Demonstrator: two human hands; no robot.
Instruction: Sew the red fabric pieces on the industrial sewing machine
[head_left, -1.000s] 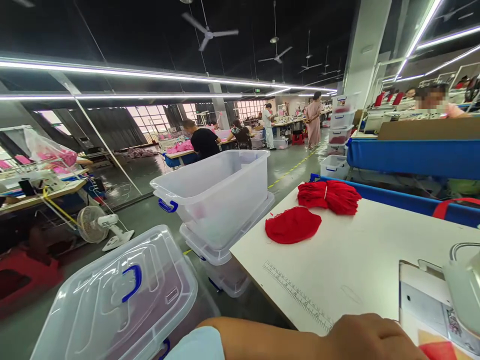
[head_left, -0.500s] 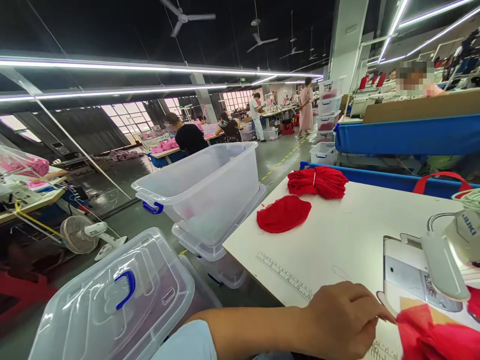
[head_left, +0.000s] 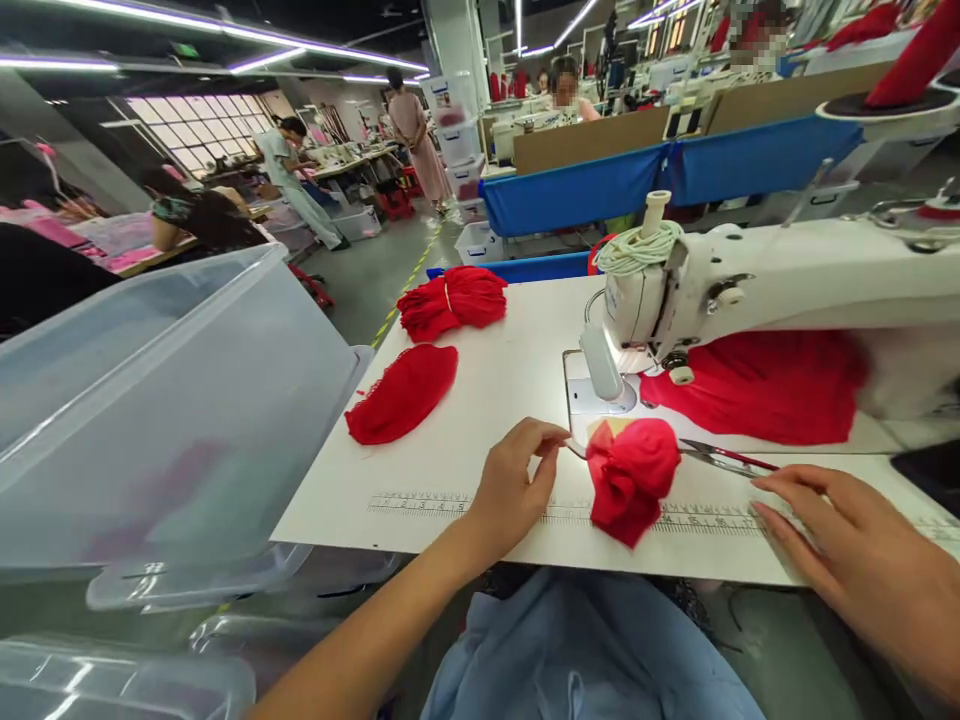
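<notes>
My left hand point(head_left: 517, 485) is at the near left corner of the sewing machine's bed plate point(head_left: 581, 397), thumb and forefinger pinched; what they hold, if anything, is too small to make out. Just right of its fingertips sits a bunched red cloth piece point(head_left: 634, 475) with a tan bit at its top. My right hand point(head_left: 847, 535) is over the table's right side, thumb and forefinger apart. Its forefinger touches the end of a slim pointed metal tool point(head_left: 724, 460) with a red part, perhaps tweezers or snips. More red fabric point(head_left: 772, 390) lies under the machine arm point(head_left: 817, 275).
On the white table point(head_left: 495, 400) are a tied red bundle point(head_left: 454, 302), a flat red piece point(head_left: 405, 395) and a printed ruler point(head_left: 420, 505). Clear plastic bins point(head_left: 187, 400) stand at the left. A dark flat object point(head_left: 926, 480) lies at the right edge. Several people work beyond.
The view has swung right, bringing the sewing machine, my right hand and the metal tool into sight. My left hand stays close to the bunched red cloth.
</notes>
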